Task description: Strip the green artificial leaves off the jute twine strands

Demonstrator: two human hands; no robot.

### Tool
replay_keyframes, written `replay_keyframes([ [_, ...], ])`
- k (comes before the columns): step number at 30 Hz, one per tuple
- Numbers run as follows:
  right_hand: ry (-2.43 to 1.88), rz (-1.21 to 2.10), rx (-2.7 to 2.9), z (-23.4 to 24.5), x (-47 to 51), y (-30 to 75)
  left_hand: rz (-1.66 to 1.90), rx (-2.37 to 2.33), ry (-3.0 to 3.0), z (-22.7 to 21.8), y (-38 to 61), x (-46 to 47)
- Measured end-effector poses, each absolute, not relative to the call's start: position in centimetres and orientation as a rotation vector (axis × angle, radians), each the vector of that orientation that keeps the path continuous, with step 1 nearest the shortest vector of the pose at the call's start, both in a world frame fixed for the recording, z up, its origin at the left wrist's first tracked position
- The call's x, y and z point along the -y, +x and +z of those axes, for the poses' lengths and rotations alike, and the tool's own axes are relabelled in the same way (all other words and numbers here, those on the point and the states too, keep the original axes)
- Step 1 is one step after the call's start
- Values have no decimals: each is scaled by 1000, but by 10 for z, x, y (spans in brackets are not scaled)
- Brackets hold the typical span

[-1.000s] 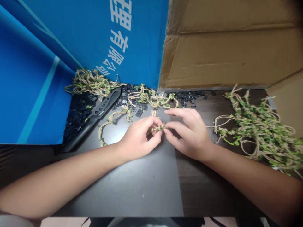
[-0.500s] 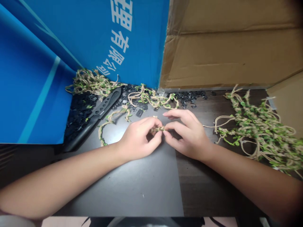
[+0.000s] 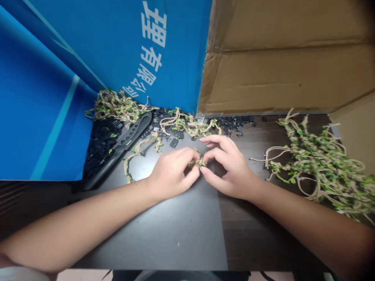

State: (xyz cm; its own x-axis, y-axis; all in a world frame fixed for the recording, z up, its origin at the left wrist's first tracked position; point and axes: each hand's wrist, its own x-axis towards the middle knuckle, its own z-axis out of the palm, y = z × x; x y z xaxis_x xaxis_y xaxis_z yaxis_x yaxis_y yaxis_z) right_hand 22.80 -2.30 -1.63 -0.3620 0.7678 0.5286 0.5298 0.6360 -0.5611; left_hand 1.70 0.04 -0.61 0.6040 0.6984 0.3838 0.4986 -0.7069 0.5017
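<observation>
Dark tabletop (image 3: 181, 234) ran back to a blue banner (image 3: 88, 58) on the left and a cardboard wall (image 3: 278, 70) behind. Seen from the head camera, the left hand (image 3: 170, 175) and right hand (image 3: 231, 169) met at the middle, the fingers of both closed in a pinch on a short twine piece (image 3: 198, 162) with green leaves. A black knife (image 3: 129, 136) lay beside a heap of small black parts (image 3: 99, 144) on the left; a tangled twine pile (image 3: 319, 164) lay well apart on the right
</observation>
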Motion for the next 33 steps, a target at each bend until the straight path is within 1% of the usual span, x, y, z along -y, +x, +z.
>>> replay_keyframes([
  [6,-1041,345,2043,-23,20,228,829,-995,2382,-9,15,-1],
  [13,-1036,457,2087,-18,19,227,805,-1001,2391,-8,15,0],
  [21,-1016,401,2119,-17,21,231,802,-1047,2309,-8,14,-3],
  [29,-1027,319,2112,-28,22,244,807,-949,2300,-4,16,2],
  [33,-1093,314,2063,-26,21,245,803,-958,2277,-3,16,2],
])
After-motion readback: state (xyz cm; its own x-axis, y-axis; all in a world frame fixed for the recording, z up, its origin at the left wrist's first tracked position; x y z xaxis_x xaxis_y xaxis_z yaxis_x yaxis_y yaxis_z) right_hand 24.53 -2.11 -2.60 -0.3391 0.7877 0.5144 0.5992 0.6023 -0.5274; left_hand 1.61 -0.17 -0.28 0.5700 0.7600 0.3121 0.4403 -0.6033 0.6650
